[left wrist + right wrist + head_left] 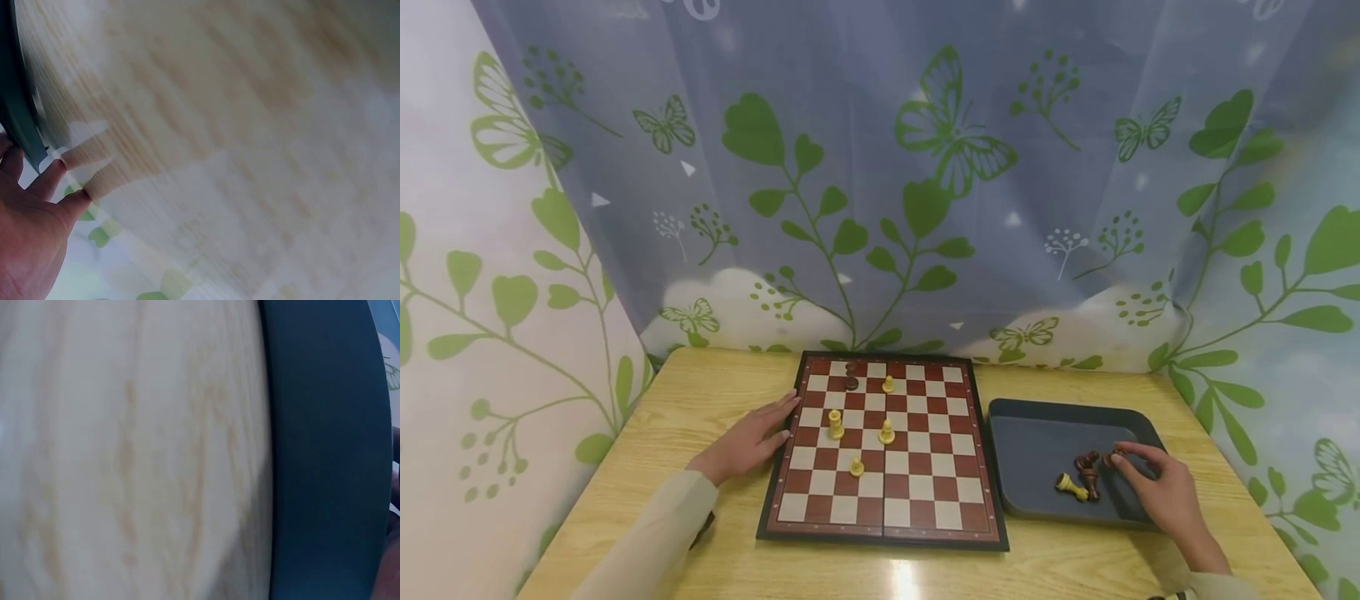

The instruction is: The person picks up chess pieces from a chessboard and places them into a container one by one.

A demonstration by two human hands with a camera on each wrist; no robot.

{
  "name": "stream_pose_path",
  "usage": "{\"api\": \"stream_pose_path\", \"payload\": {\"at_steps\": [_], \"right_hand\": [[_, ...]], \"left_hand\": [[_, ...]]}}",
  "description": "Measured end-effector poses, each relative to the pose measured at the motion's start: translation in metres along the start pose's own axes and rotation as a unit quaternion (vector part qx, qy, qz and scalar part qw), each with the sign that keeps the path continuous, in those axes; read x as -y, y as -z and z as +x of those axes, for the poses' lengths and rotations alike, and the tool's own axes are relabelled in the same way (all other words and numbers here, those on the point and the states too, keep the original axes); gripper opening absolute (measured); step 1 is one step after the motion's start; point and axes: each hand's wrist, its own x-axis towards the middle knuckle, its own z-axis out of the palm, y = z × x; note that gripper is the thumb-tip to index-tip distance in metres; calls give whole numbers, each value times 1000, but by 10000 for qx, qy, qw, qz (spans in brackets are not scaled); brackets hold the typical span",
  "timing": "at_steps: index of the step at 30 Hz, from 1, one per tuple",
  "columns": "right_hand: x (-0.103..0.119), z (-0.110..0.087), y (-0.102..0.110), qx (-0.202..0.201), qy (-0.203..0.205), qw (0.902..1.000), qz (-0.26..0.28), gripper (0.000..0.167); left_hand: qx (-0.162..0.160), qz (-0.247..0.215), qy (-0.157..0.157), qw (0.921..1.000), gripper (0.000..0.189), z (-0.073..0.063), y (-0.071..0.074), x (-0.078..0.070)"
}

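1. Over my feed I am seeing a cloth-screened nook; home or studio, I cannot tell.
2. Leaf-and-butterfly curtains [850, 125] are filling the upper frame and both sides.
3. A wood-grain table [722, 379] is spanning the bottom, carrying a chessboard [925, 467] at lower centre.

Chessboard [917, 454] left of tray [1041, 454], both on table [820, 577], curtain [865, 125] behind; chess pieces [887, 433] on chessboard, other pieces [1072, 488] in tray
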Motion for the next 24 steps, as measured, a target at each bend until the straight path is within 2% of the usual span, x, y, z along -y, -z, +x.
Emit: {"api": "stream_pose_path", "payload": {"at_steps": [10,18,24], "right_hand": [[4,2,-1,-70,170,9998,-4,27],[3,5,-4,-543,453,9972,238,22],[5,8,-4,-615,624,9959,221,20]], "left_hand": [[19,-21,50,10000,57,-2,2,0],[31,-17,27,10000,56,0,5,-3],[55,-73,76,9999,57,0,3,-4]]}}
